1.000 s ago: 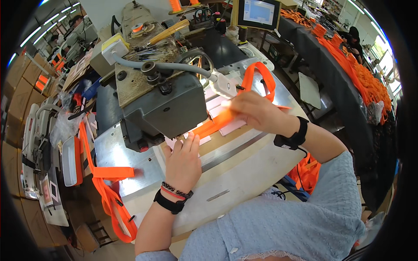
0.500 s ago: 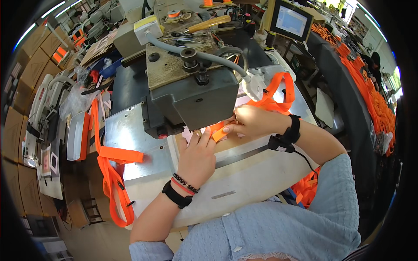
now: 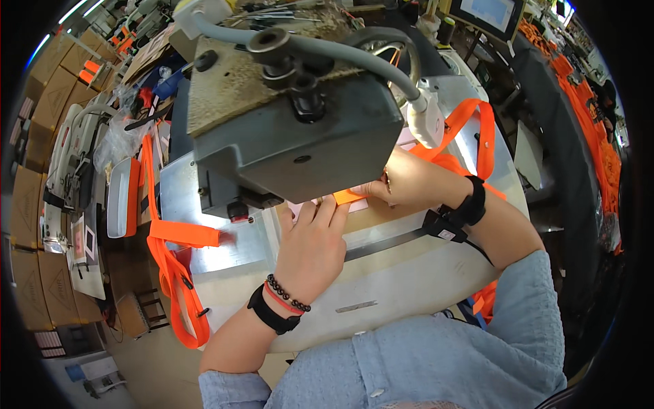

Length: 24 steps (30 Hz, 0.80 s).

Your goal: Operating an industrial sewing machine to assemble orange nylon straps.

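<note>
Under the dark head of a sewing machine (image 3: 300, 153), the end of an orange webbing strap (image 3: 347, 196) lies over a pink plate (image 3: 359, 204). My right hand (image 3: 417, 180) pinches the strap at its right side, and the machine head partly hides those fingers. Flat beside the strap's left end, my left hand (image 3: 312, 251) has its fingers stretched out, with fingertips on the strap and plate. An orange strap loop (image 3: 485, 140) rises behind my right hand. More orange strap (image 3: 185, 234) hangs over the table's left side.
A grey cable (image 3: 340, 58) arches over the machine head to a white fitting (image 3: 427, 123). An orange-and-white tray (image 3: 122, 198) stands at the left. A monitor (image 3: 487, 10) is at the back right, with heaped orange straps (image 3: 579, 116) along the far right.
The view has shifted, so the machine head looms larger. My right hand has drawn slightly to the right, and the strap end lies more level. My left hand stays by the strap, fingers straighter.
</note>
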Each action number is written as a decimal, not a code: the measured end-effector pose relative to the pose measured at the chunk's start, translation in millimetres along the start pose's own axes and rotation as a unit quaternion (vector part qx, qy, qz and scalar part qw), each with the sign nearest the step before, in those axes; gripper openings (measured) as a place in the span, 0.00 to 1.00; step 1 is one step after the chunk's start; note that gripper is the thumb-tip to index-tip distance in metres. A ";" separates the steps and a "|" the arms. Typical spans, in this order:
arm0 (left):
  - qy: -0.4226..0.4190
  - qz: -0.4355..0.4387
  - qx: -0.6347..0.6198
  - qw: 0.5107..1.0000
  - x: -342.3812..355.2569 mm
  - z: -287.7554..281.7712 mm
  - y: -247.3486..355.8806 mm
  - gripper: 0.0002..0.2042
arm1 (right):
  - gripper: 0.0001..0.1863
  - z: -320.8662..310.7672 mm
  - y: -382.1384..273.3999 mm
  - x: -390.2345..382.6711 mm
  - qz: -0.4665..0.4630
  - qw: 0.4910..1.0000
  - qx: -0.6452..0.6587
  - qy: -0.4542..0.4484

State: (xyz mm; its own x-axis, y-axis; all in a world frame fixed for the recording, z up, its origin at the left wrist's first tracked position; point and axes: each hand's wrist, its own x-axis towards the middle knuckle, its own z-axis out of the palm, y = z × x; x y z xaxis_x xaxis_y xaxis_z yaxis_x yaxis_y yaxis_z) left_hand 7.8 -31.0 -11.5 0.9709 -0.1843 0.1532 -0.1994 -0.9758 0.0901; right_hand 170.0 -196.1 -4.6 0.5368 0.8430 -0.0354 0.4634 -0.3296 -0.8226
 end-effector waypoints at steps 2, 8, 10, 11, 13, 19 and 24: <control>-0.009 0.003 -0.002 1.000 0.4 -2.4 0.1 0.26 | 0.11 0.8 7.2 1.9 -0.070 0.996 -0.051 0.016; -0.030 0.014 -0.069 0.997 1.0 -6.8 -8.2 0.27 | 0.08 -0.1 3.5 8.4 0.006 0.999 -0.032 -0.021; -0.036 0.014 -0.086 0.996 3.0 -8.5 -10.1 0.27 | 0.08 3.7 12.6 11.1 -0.027 0.997 -0.070 -0.002; -0.039 0.014 -0.095 0.995 3.6 -9.4 -10.9 0.28 | 0.08 5.5 15.8 11.6 -0.042 0.996 -0.082 0.009; -0.044 0.017 -0.103 0.994 3.7 -11.5 -12.9 0.27 | 0.08 8.5 20.6 13.2 -0.067 0.993 -0.095 0.023; -0.030 0.026 -0.130 0.991 2.2 -24.6 -17.7 0.27 | 0.10 8.4 19.2 13.7 -0.064 0.991 -0.114 0.018; -0.029 -0.009 -0.105 0.994 -2.4 -29.6 -7.7 0.28 | 0.12 13.0 30.0 13.0 -0.116 0.984 -0.130 0.045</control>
State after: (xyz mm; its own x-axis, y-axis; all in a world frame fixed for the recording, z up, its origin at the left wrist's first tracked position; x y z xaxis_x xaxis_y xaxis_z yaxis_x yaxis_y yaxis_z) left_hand 3.0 -19.5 16.5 0.9793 -0.1795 0.0930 -0.1994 -0.9341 0.2961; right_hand 181.7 -189.5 -37.2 0.4504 0.8711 0.1960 0.7389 -0.2404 -0.6295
